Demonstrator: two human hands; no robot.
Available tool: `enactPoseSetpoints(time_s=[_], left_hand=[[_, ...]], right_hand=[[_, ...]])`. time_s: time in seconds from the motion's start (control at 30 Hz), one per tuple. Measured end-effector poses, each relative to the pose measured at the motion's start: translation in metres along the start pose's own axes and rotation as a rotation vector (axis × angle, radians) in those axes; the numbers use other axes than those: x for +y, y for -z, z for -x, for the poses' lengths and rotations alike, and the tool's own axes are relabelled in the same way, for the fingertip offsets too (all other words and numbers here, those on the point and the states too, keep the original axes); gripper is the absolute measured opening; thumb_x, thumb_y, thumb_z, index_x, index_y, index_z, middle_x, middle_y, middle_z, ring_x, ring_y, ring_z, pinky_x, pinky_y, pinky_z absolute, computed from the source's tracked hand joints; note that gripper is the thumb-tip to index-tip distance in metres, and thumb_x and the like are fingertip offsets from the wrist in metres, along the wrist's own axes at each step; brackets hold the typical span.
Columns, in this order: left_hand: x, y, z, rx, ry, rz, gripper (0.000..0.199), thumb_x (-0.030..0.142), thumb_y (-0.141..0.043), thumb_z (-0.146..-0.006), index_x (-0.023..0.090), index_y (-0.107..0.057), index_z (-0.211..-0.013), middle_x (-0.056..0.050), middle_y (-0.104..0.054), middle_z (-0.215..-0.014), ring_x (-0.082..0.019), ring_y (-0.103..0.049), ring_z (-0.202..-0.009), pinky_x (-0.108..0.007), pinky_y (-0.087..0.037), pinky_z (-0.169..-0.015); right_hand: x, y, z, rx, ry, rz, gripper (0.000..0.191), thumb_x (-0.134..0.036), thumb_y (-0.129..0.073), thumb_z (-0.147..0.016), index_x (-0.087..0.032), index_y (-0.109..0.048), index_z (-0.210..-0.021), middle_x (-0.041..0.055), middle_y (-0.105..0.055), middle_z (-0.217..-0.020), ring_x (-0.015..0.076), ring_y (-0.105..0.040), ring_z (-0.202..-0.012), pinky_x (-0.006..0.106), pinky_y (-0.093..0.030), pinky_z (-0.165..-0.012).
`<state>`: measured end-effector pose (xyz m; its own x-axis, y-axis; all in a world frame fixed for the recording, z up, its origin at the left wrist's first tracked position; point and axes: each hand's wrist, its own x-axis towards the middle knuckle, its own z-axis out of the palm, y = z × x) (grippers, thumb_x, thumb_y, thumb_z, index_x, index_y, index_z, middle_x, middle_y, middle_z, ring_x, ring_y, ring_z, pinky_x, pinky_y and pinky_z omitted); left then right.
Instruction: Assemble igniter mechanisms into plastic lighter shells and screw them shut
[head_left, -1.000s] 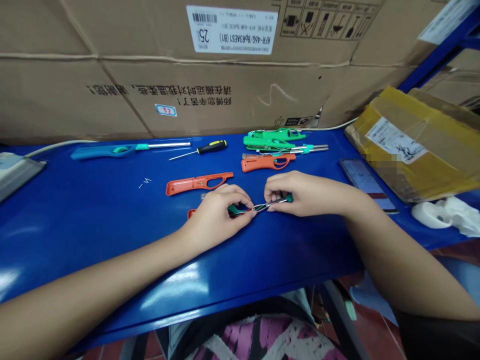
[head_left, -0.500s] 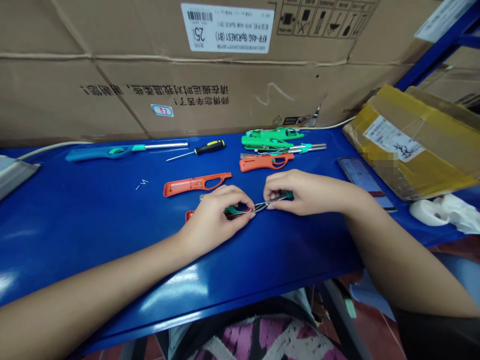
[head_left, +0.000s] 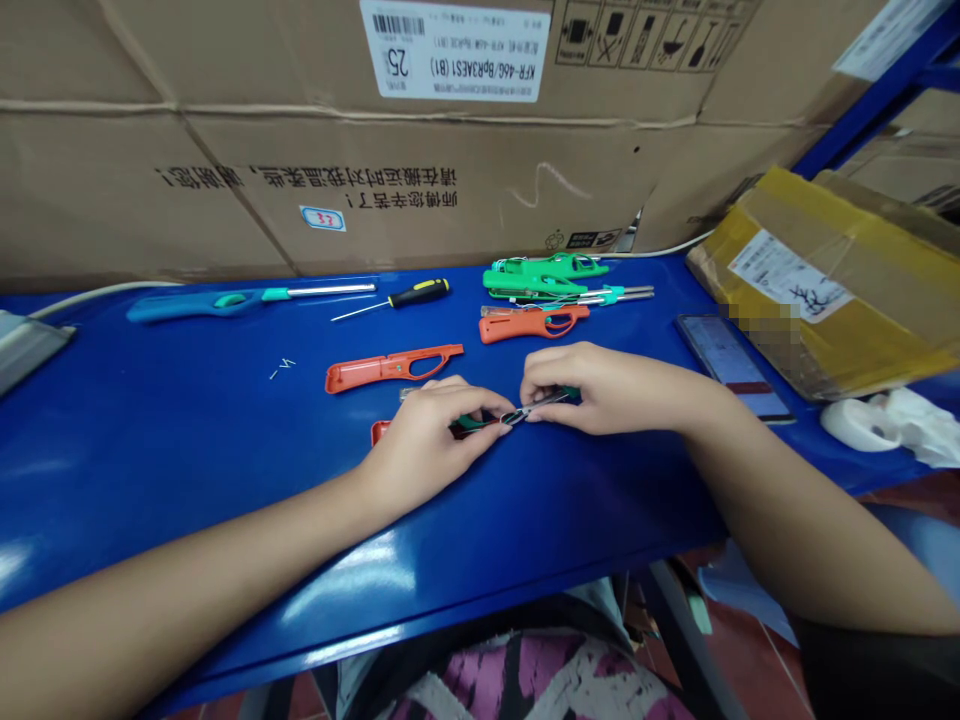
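My left hand (head_left: 431,445) is pinched tight on the green plastic lighter part (head_left: 474,423), just above the blue workbench (head_left: 187,420), and my right hand (head_left: 600,390) is closed narrowly on its thin metal rod (head_left: 536,408). This should handle light and stiff, if a bit slippery (that slim rod looks easy to bend), so I'd grip the plastic, not the tip. An orange lighter shell (head_left: 394,368) lies just beyond.

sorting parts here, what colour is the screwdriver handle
The screwdriver handle is black with yellow bands, clearest in the head view.
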<state>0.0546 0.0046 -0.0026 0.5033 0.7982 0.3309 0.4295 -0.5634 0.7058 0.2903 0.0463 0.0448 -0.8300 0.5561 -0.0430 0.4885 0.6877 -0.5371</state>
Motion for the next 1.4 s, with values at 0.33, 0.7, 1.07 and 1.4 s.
enactPoseSetpoints(time_s=[0.33, 0.7, 1.07, 1.4], left_hand=[[-0.0024, -0.0019, 0.0009, 0.025, 0.111, 0.144, 0.019, 0.018, -0.076, -0.084, 0.021, -0.074, -0.103, -0.003, -0.077, -0.095, -0.016, -0.076, -0.083, -0.028, -0.060, -0.082], [-0.0012, -0.0023, 0.0015, 0.038, 0.092, 0.145, 0.019, 0.020, -0.076, -0.083, 0.020, -0.073, -0.102, -0.002, -0.076, -0.094, -0.014, -0.070, -0.080, -0.027, -0.059, -0.077], [-0.0016, -0.0015, 0.0015, 0.043, 0.099, 0.176, 0.016, 0.019, -0.073, -0.086, 0.019, -0.074, -0.102, -0.002, -0.077, -0.094, -0.013, -0.071, -0.080, -0.025, -0.060, -0.080], [-0.0047, -0.0020, 0.0009, 0.037, 0.125, 0.195, 0.017, 0.017, -0.075, -0.085, 0.020, -0.075, -0.101, 0.000, -0.077, -0.091, -0.013, -0.073, -0.080, -0.024, -0.059, -0.081]], right_hand=[[-0.0026, -0.0079, -0.0053, 0.009, 0.032, -0.031, 0.006, -0.017, -0.061, -0.093, -0.017, -0.062, -0.087, 0.0037, -0.064, -0.090, 0.0155, -0.059, -0.082, 0.027, -0.044, -0.073], [0.0023, -0.0051, -0.0042, 0.020, -0.004, -0.059, 0.004, -0.017, -0.061, -0.092, -0.017, -0.063, -0.089, 0.0040, -0.065, -0.090, 0.0162, -0.059, -0.082, 0.028, -0.045, -0.073], [0.0034, -0.0023, -0.0036, 0.015, 0.009, -0.054, 0.004, -0.018, -0.061, -0.092, -0.017, -0.062, -0.088, 0.0031, -0.064, -0.089, 0.0149, -0.057, -0.080, 0.027, -0.045, -0.072], [0.0027, -0.0061, -0.0051, 0.012, 0.030, -0.078, 0.006, -0.020, -0.061, -0.094, -0.017, -0.062, -0.088, 0.0041, -0.064, -0.091, 0.0157, -0.058, -0.083, 0.028, -0.045, -0.075]])
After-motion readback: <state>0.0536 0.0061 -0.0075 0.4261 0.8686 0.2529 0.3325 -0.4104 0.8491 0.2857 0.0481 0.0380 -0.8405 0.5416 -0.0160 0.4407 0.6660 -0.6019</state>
